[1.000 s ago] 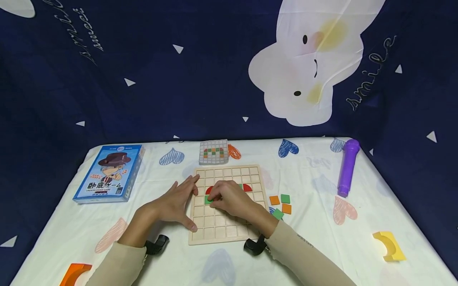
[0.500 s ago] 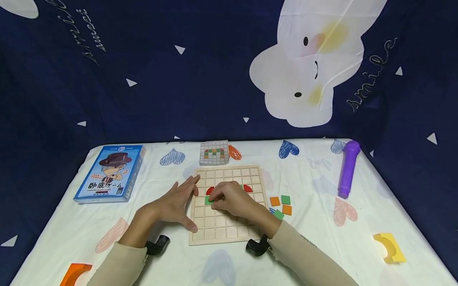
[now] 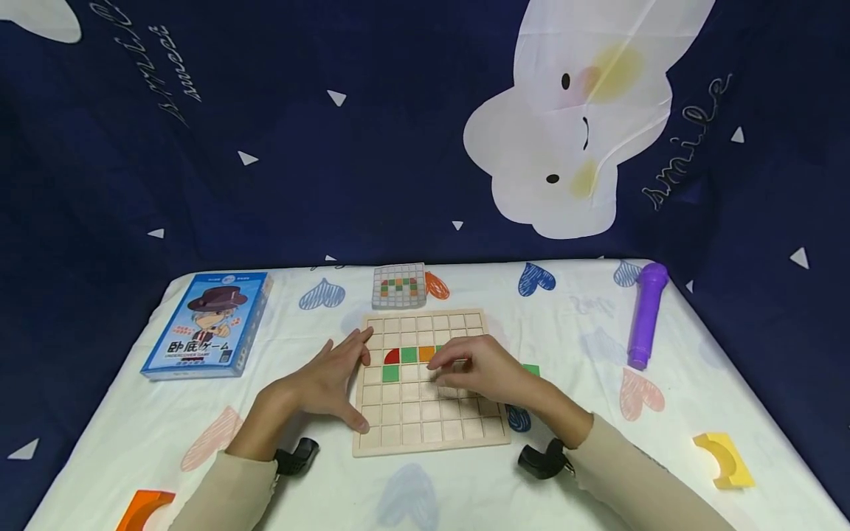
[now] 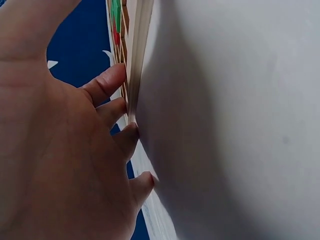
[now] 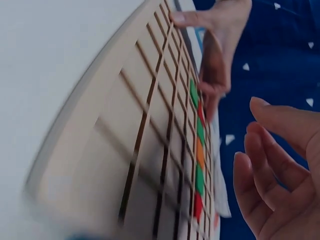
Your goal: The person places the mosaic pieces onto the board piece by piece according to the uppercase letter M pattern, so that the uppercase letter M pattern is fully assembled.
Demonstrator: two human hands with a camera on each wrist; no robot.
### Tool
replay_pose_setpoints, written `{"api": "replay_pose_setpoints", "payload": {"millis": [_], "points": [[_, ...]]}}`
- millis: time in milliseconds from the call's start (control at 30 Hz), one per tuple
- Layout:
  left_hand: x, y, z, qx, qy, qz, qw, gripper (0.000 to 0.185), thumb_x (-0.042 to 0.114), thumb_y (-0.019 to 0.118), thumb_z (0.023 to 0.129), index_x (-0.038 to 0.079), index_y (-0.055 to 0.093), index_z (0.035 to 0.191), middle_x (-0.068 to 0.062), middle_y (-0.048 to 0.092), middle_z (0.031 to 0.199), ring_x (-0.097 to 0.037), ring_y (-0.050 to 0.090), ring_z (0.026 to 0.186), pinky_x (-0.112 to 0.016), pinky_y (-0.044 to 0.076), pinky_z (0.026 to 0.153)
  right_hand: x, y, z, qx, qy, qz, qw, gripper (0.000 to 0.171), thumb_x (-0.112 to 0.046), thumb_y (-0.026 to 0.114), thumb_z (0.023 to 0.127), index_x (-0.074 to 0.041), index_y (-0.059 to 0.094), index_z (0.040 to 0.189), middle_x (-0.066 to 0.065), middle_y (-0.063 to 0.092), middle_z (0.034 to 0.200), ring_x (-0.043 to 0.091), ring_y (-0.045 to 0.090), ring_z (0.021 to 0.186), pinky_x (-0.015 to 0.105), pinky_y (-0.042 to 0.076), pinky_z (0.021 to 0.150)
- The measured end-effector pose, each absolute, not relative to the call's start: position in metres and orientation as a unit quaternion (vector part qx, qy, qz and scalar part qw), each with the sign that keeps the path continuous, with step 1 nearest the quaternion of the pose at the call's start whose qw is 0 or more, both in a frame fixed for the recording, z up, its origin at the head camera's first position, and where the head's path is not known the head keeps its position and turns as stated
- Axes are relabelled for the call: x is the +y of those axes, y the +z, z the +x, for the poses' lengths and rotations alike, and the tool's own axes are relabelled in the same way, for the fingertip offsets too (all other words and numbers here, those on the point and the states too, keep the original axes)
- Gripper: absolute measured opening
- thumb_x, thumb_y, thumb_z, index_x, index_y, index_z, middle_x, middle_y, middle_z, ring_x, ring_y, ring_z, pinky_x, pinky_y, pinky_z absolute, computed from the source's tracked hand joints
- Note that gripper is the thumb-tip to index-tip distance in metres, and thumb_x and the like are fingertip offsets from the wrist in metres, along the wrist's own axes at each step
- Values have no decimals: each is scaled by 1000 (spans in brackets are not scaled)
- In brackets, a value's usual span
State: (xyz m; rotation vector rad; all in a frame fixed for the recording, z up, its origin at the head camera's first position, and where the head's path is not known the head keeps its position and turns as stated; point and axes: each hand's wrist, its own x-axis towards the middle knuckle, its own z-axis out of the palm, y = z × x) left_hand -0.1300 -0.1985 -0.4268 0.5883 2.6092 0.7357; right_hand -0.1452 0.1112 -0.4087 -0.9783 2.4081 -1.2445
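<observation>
A wooden grid board [image 3: 412,413] lies on the table. My left hand [image 3: 325,380] rests along its left edge, fingers spread, with fingertips touching the frame in the left wrist view. On the board, a red quarter-round tile [image 3: 392,357], a green tile [image 3: 408,355] and an orange tile [image 3: 426,354] sit in one row. Another green tile [image 3: 390,374] fills the cell below the red one. Over the board's right side hovers my right hand [image 3: 488,369]. Its thumb and loosely bent fingers are apart with nothing between them in the right wrist view. A second red tile [image 5: 198,206] shows there.
A pattern card [image 3: 398,286] lies behind the board. One loose green tile [image 3: 531,369] shows past my right arm, which hides that area. A blue game box [image 3: 206,324] stands left, a purple microphone [image 3: 647,317] right. A yellow block [image 3: 724,460] and an orange block [image 3: 144,509] lie nearer.
My right hand has moved right, away from the green tile at the lower left, which now lies uncovered in its cell. My left hand has stayed on the board's edge.
</observation>
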Motion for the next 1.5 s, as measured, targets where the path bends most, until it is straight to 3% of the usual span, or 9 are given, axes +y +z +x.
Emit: {"api": "replay_pose_setpoints", "payload": {"millis": [133,367,533,700,933,1367,1500], "points": [[-197,-426,-129,927,254,206,183,90,51,97,49,15,47,114,-15,18,172,-41,11,161,-71,8,126,142,-405,-138,828,-434,-331,131,21,-13,79,88,-12,77,109,3,78,110,6,67,90,21,59,75],[-196,-425,-129,929,246,205,184,97,54,96,49,14,47,122,-14,18,172,-39,10,162,-70,9,127,182,-404,-132,844,-417,-322,101,26,-14,80,87,-10,76,113,3,77,116,23,71,97,23,61,77],[-197,-426,-129,929,249,206,182,93,54,96,49,15,47,117,-16,18,172,-40,10,161,-71,9,127,199,-409,-130,862,-395,-307,79,34,-17,84,83,-15,76,116,-1,74,124,18,66,109,27,58,87],[-199,-427,-130,929,249,207,178,88,53,96,48,16,46,111,-16,18,172,-41,12,161,-71,10,126,209,-419,-132,883,-358,-298,54,42,-24,88,78,-19,76,118,-4,70,132,20,58,127,37,51,105],[-199,-426,-130,930,248,211,173,88,54,96,48,16,45,110,-17,20,171,-42,13,161,-73,10,125,221,-432,-136,899,-335,-275,62,46,-28,89,77,-23,75,120,-2,68,136,27,56,131,54,48,109],[-197,-425,-129,926,254,216,176,88,54,96,48,16,46,111,-17,19,171,-43,12,160,-73,9,125,225,-440,-135,901,-325,-275,87,32,-18,82,84,-20,77,115,-3,73,129,22,63,121,38,52,105],[-198,-425,-129,926,254,215,176,90,57,95,48,16,46,111,-17,19,171,-43,13,160,-74,10,124,224,-440,-135,901,-320,-280,88,27,-15,79,86,-19,78,113,-3,74,125,22,63,120,38,52,104]]}}
